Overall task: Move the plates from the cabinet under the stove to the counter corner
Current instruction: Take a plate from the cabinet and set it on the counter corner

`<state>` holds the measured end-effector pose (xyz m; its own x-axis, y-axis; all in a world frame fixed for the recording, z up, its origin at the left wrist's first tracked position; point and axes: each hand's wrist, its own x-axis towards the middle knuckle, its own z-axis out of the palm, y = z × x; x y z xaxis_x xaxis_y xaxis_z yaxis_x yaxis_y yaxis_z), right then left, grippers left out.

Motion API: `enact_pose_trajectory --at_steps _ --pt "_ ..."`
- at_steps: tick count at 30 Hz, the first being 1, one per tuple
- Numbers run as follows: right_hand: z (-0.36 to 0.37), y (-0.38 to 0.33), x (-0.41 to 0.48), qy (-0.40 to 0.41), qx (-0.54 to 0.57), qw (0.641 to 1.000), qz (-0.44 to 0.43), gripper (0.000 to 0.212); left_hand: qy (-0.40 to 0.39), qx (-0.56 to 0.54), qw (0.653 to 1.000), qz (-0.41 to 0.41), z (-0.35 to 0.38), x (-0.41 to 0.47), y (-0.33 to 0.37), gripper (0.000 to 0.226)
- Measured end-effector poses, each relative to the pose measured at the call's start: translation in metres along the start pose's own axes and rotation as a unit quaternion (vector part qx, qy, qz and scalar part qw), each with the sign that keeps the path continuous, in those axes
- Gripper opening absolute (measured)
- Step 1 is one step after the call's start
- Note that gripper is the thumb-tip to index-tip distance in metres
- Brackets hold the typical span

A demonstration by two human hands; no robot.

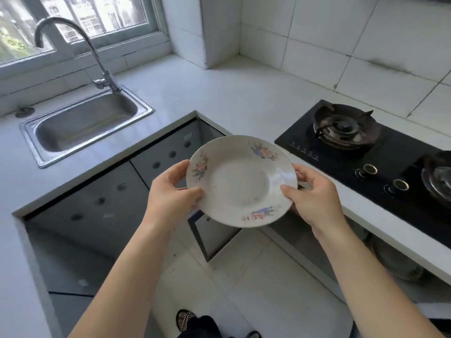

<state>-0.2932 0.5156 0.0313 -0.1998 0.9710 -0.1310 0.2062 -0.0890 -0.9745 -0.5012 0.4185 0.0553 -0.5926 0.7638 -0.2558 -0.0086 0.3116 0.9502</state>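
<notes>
The person holds one plate (240,181) in the air with both hands, in front of the inner corner of the worktop (219,93) and above the floor. The left hand (170,189) is closed on the left rim, thumb on top and fingers below; the right hand (314,193) is closed on the right rim in the same way. The plate is tilted a little toward the camera and touches nothing else.

The main risk is probably a slip: the hold is only at the rim, so if one hand lets go early, the plate may tip and fall on the tiled floor (it looks like ceramic and would likely break). The plate could also knock the edge of the worktop or the stove (366,152) on its way to the corner, if it is carried too low.

The cabinet under the stove is mostly hidden by the worktop edge and the right arm; something pale and round lies there, but it is too dark to say if more plates remain. The fingers under the plate cannot be seen.
</notes>
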Motion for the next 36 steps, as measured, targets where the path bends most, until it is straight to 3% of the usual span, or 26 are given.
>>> enact_pose_trajectory --at_steps 10,17,25,36 --pt "0.144 -0.039 0.035 -0.101 -0.032 0.994 -0.029 0.046 0.121 -0.011 0.993 -0.009 -0.121 0.046 -0.003 0.068" --pt "0.221 -0.045 0.052 -0.148 -0.066 0.986 -0.045 0.046 0.157 0.003 0.987 -0.021 -0.183 0.076 -0.020 0.069" --pt "0.277 -0.048 0.077 -0.193 -0.099 0.976 -0.032 0.045 0.192 -0.006 0.980 -0.051 -0.219 0.103 -0.032 0.065" --pt "0.326 -0.057 0.138 -0.235 -0.045 0.971 -0.016 0.045 0.254 -0.012 0.967 -0.033 -0.236 0.157 -0.011 0.057"
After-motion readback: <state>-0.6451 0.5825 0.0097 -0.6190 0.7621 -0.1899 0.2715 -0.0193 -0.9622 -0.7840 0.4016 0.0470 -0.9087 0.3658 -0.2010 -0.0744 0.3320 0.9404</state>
